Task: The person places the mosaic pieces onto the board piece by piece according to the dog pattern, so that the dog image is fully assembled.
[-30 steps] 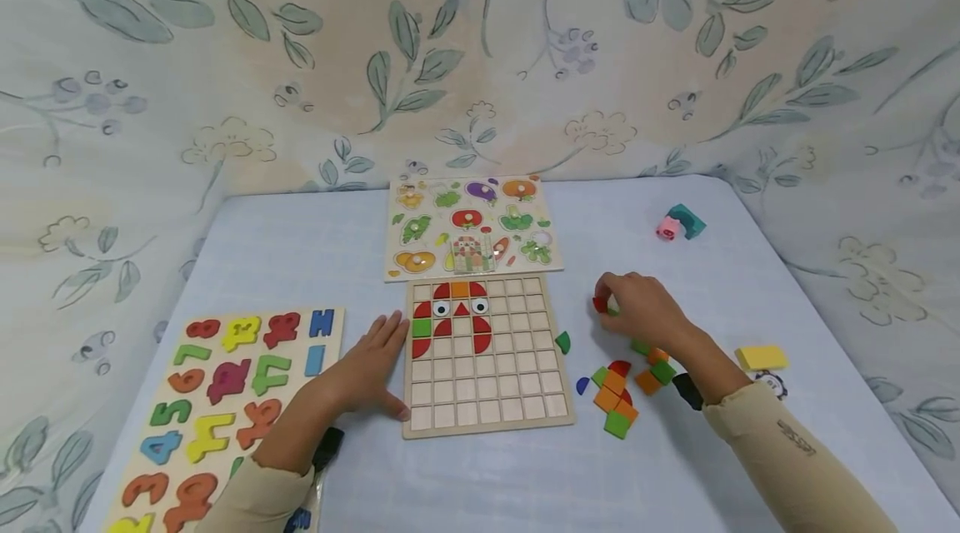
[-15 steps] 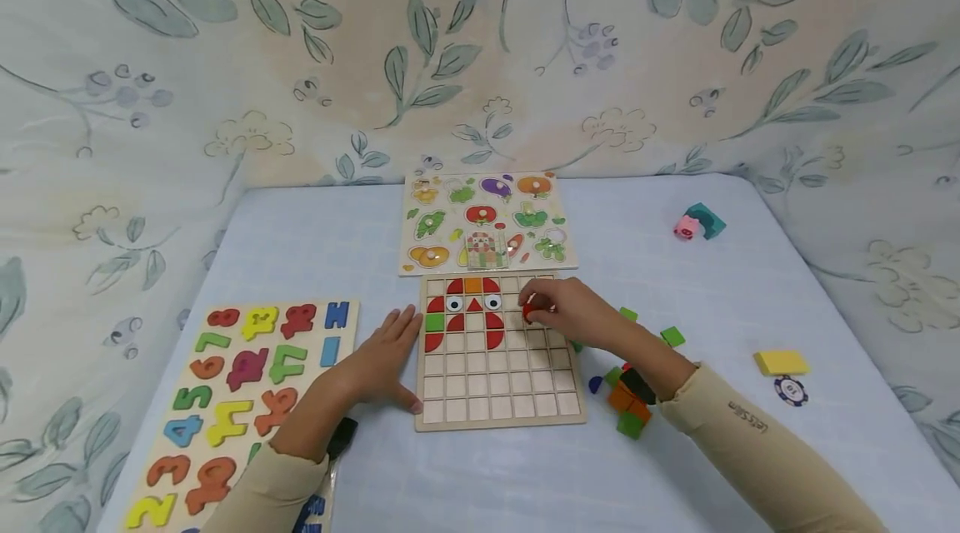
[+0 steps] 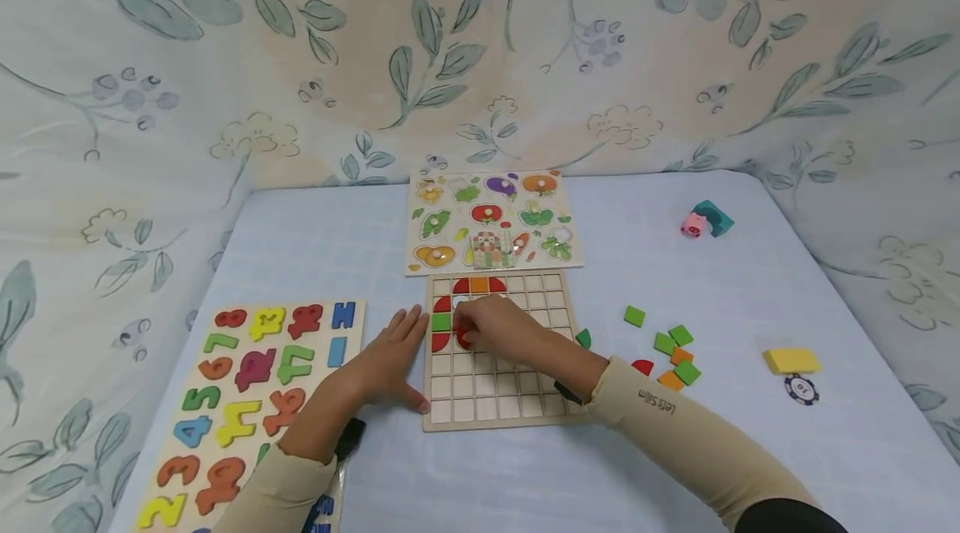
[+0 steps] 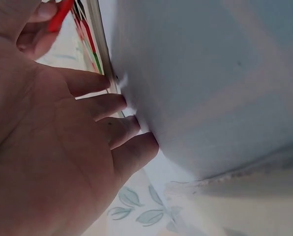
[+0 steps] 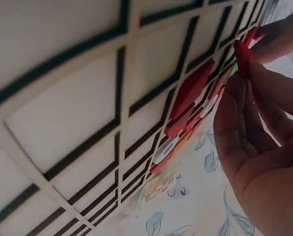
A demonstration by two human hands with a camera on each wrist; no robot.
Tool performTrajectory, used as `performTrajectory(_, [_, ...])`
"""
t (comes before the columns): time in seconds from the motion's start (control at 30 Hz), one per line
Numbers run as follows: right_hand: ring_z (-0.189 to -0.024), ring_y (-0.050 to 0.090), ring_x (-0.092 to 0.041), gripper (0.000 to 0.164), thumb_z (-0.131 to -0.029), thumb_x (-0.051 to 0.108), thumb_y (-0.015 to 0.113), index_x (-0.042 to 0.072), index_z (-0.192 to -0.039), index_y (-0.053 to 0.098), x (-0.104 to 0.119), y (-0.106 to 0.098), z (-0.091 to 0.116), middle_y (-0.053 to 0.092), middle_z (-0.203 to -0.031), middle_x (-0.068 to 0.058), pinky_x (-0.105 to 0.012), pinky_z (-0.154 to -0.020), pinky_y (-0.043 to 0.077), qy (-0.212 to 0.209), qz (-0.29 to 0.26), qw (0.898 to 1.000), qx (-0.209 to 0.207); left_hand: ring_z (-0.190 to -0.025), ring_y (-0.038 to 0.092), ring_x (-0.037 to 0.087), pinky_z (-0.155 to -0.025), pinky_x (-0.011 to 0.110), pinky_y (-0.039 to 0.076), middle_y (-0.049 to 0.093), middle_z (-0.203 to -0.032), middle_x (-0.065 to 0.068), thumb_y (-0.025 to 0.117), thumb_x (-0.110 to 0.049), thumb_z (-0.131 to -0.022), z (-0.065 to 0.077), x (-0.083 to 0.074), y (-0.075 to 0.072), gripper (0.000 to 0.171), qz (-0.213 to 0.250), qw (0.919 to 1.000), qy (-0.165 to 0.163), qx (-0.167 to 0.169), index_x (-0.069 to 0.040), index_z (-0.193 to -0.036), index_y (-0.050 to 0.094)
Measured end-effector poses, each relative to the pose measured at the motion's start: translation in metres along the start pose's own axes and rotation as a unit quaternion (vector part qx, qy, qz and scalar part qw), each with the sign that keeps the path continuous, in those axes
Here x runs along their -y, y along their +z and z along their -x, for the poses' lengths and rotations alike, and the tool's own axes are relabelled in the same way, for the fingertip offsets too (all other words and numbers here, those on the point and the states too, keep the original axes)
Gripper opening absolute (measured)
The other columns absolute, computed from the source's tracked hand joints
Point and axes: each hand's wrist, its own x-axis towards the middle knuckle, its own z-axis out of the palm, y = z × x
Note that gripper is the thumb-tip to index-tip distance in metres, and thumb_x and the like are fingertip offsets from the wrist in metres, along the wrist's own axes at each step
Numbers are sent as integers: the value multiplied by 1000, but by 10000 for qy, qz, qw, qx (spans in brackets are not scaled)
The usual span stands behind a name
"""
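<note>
A wooden grid board [image 3: 495,425] lies mid-table, with red, orange, green and eye-marked tiles set in its upper left squares. Over these tiles is my right hand [image 3: 498,331], hiding part of the pattern. In the right wrist view, its thumb and fingers pinch a thin red tile [image 5: 243,58] close over the board's left side. My left hand [image 3: 384,362] rests at the board's left edge, fingers extended and thumb near the lower corner. The left wrist view shows its fingertips [image 4: 146,142] against the pale cloth beside the board edge.
Loose green [image 3: 634,316], orange [image 3: 671,381] and red [image 3: 642,366] tiles lie to the right. Behind the grid stands a vegetable puzzle [image 3: 456,269] bearing a pattern card [image 3: 492,251]. A number puzzle [image 3: 327,326] lies left; a yellow block [image 3: 792,361] and pink pig [image 3: 693,224] sit right.
My right hand has moved left from the loose tiles onto the board's upper left, carrying the red tile. The left hand stays at the board's edge. The head view has shifted slightly.
</note>
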Motion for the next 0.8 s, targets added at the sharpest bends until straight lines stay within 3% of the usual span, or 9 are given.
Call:
performTrajectory(0.2, [-80, 53, -7, 16, -84, 15, 65, 15, -99, 67, 5, 3, -1, 62, -87, 7, -22, -77, 48, -33, 508, 9987, -24, -139, -2, 27, -107, 51, 22, 3, -153, 3, 84, -43, -51, 1, -2, -1, 123, 31, 10000, -32, 13, -14, -146, 12])
performTrajectory(0.5, [-81, 52, -6, 16, -82, 21, 67, 16, -97, 70, 5, 12, 1, 61, -87, 7, -20, -75, 48, -343, 1117, 9929, -227, -139, -2, 28, -107, 50, 21, 3, -153, 4, 84, -42, -51, 1, -2, -3, 123, -53, 10000, 9, 23, -14, -146, 11])
performTrajectory(0.8, [-74, 51, -7, 13, -82, 22, 67, 16, -92, 71, 9, 14, 3, 62, -82, 6, -18, -69, 48, -330, 1474, 9878, -370, -139, -3, 28, -107, 51, 21, 2, -153, 3, 85, -41, -50, 1, -2, -2, 125, 61, 10000, -23, 39, -14, -146, 11])
